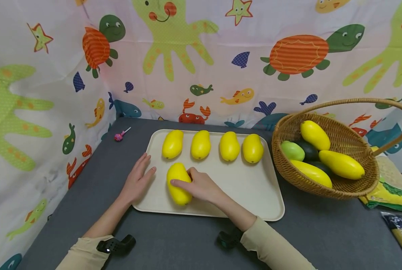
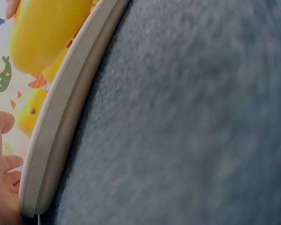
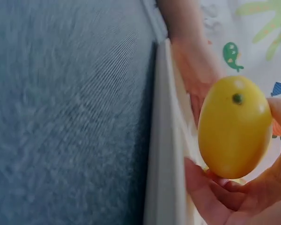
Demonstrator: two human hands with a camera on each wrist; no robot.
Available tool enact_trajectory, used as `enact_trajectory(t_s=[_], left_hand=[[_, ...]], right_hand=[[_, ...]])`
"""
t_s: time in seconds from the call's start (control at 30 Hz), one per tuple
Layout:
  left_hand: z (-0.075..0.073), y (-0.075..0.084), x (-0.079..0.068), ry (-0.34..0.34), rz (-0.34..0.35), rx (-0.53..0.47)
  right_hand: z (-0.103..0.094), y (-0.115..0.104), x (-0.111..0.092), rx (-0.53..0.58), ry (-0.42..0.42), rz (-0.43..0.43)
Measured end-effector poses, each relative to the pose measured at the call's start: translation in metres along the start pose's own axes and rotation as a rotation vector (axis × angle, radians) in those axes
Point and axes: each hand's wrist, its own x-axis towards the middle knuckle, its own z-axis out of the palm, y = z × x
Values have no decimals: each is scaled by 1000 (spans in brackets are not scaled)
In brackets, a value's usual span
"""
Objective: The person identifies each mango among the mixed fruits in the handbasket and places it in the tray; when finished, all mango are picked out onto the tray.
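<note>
Thumb and fingers of my right hand (image 1: 203, 185) grip a yellow mango (image 1: 178, 191) over the front left part of a cream tray (image 1: 245, 191). From the right wrist view, the mango's end with a small green stem spot (image 3: 237, 98) faces the camera. My left hand (image 1: 138, 180) lies at the tray's left rim with fingers stretched out and nothing held. Across the back of the tray runs a row of several more yellow mangoes (image 1: 201, 144). In the left wrist view, the tray's edge (image 2: 61, 103) passes beside the left hand (image 2: 2, 187).
Right of the tray stands a wicker basket (image 1: 326, 190) with several yellow, green and dark fruits and a tall handle. Plastic packages (image 1: 391, 180) lie beyond it at the far right. A wrapped lollipop (image 1: 118, 137) is at the back left, before the printed curtain (image 1: 174, 90).
</note>
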Motion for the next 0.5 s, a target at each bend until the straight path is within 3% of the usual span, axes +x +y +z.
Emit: enact_trajectory(t_s=[0.33,0.5], left_hand=[[-10,6,7,45,28,27],[-12,7,12,57,2,12]], right_hand=[[19,-12,12,-91,55,32],[29,-19,17,-139,79,54]])
